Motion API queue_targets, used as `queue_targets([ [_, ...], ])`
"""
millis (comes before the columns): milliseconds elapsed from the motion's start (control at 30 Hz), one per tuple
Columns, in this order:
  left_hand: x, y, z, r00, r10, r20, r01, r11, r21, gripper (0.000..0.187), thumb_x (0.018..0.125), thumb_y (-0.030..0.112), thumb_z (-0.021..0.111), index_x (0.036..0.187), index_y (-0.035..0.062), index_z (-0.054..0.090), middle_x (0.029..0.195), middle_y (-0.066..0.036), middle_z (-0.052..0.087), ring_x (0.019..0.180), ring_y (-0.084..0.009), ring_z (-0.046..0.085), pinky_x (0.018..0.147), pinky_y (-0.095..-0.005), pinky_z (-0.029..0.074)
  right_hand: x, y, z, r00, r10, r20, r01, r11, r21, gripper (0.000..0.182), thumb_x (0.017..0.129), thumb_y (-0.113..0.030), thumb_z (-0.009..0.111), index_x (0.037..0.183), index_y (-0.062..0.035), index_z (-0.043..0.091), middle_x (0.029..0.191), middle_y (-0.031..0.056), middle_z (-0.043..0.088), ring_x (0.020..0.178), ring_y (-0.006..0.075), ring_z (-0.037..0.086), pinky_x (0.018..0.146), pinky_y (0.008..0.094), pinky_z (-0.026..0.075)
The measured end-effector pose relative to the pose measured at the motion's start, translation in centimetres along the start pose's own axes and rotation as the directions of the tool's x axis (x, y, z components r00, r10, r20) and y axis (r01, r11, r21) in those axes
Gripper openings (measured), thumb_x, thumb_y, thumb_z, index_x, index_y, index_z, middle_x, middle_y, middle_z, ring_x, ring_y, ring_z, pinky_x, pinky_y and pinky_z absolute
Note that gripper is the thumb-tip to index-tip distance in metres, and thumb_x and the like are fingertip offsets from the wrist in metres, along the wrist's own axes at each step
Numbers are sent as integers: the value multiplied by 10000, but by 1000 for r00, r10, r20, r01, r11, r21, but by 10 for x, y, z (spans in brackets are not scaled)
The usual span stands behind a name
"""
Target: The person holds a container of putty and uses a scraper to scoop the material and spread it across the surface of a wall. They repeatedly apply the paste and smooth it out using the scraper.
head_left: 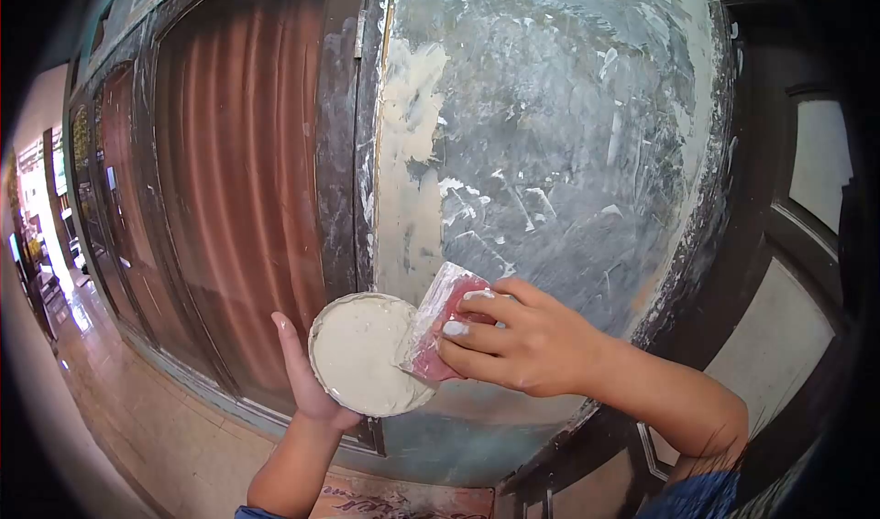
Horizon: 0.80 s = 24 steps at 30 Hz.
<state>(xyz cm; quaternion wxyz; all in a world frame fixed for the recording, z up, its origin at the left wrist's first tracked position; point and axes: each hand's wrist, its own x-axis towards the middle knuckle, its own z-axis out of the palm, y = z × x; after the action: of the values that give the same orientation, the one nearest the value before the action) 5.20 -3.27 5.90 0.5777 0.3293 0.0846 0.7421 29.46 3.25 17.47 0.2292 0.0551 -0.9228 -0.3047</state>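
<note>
My left hand (pixel 312 386) holds up a round, shallow tub (pixel 367 296) from below and the side, its thumb standing along the left rim. Smooth off-white putty (pixel 362 349) fills it. Closed around a flat reddish-pink putty spreader (pixel 429 349) is my right hand (pixel 536 345), with white smears on its fingers. The spreader's putty-coated edge meets the right side of the tub. Just behind both hands stands a grey wall (pixel 550 152) with patchy white putty streaks and a cream strip (pixel 408 116) on its left.
Left of the wall is a dark-framed glass panel with a reddish-brown curtain (pixel 243 152) behind it. A dark door with pale panels (pixel 770 327) stands at right. Tiled floor (pixel 119 372) runs off to the left, and a patterned mat (pixel 403 501) lies below.
</note>
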Motion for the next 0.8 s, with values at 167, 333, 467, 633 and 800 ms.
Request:
queue_targets([
  [167,-1,-7,3,999,-7,-32,6,1000,-5,1094,918,895,235,1430,-21,543,1417,-211,602,1270,-363,606,1103,-480,480,1,1,-4,999,39,2,-39,998,42,391,805,-147,681,1192,-97,692,1109,28,698,1100,277,641,881,409,512],
  [333,4,-14,1,999,-2,-33,2,1000,3,1113,907,909,223,1443,-16,532,1435,-207,589,1295,-361,589,1116,-487,464,-1,5,-5,991,127,-34,-125,990,65,359,770,-101,710,1129,-110,713,1074,13,715,1036,252,665,798,388,542],
  [467,7,-18,6,1000,3,-31,-4,1000,-28,1121,911,903,227,1442,-36,533,1441,-226,584,1294,-380,590,1114,-494,473,-3,17,-2,974,169,-148,-166,986,27,328,738,-41,730,1057,-115,737,951,-5,726,909,222,682,627,350,569],
  [633,7,-23,12,998,6,-60,-8,1000,-22,1121,913,902,211,1453,-31,517,1453,-227,572,1278,-390,603,1094,-527,489,-8,30,-7,962,196,-189,-199,980,5,358,712,-29,755,1059,-119,751,871,-8,716,835,204,678,552,330,553],
  [800,5,-25,19,998,4,-61,-4,1000,-6,1129,895,920,218,1451,-15,521,1435,-208,588,1286,-382,597,1092,-522,486,-8,51,-5,935,337,-114,-328,941,87,153,844,-91,723,994,-107,703,849,23,707,785,241,669,541,394,545],
])
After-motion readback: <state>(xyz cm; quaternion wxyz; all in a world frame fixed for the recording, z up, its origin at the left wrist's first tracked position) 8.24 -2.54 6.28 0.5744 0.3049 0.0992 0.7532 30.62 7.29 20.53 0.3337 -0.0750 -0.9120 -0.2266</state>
